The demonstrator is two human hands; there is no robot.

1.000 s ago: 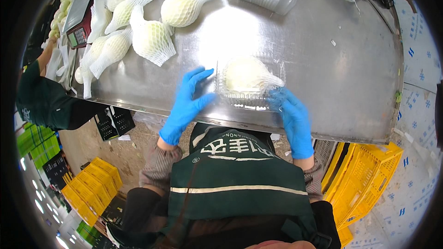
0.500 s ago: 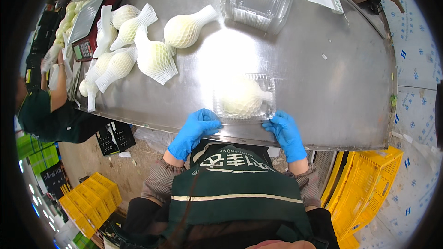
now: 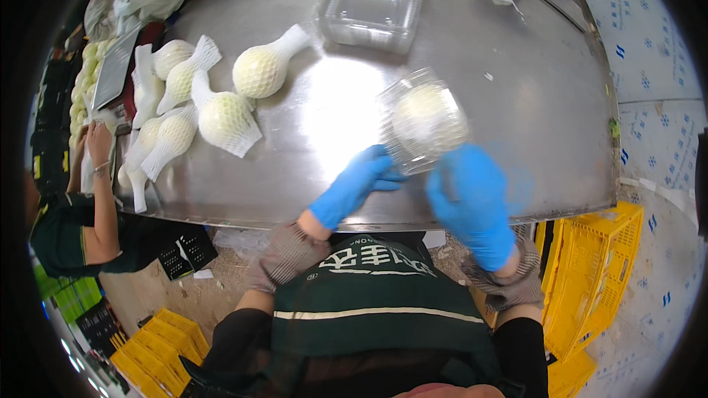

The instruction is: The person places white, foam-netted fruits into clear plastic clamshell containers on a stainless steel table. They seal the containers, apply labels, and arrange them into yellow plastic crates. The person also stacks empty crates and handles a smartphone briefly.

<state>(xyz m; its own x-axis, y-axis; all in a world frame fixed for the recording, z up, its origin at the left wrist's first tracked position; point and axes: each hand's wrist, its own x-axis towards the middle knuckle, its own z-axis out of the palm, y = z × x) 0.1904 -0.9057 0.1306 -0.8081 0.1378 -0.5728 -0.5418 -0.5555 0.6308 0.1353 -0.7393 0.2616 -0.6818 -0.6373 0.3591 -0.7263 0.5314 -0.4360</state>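
A clear plastic clamshell box (image 3: 391,116) sits turned at an angle near the middle of the steel table (image 3: 546,147). Inside it is a round, pale produce item (image 3: 426,114) in white foam netting, seen through the plastic. My left hand (image 3: 358,183), in a blue glove, has its fingers at the box's near left corner and seems to pinch it. By the near right corner is my right hand (image 3: 476,195), also gloved in blue. Motion smears its fingers, so their grip and any contact with the box are unclear.
Several round pale produce items in foam nets (image 3: 227,119) lie on the left, beside a scale (image 3: 118,66). Stacked clear boxes (image 3: 372,11) stand at the back. A co-worker (image 3: 85,232) handles produce at far left. Yellow crates (image 3: 594,280) flank the table at lower right.
The box has moved farther from me and to the right, and has turned at an angle. My right hand has left its earlier hold at the box's near edge. My left hand has followed the box.
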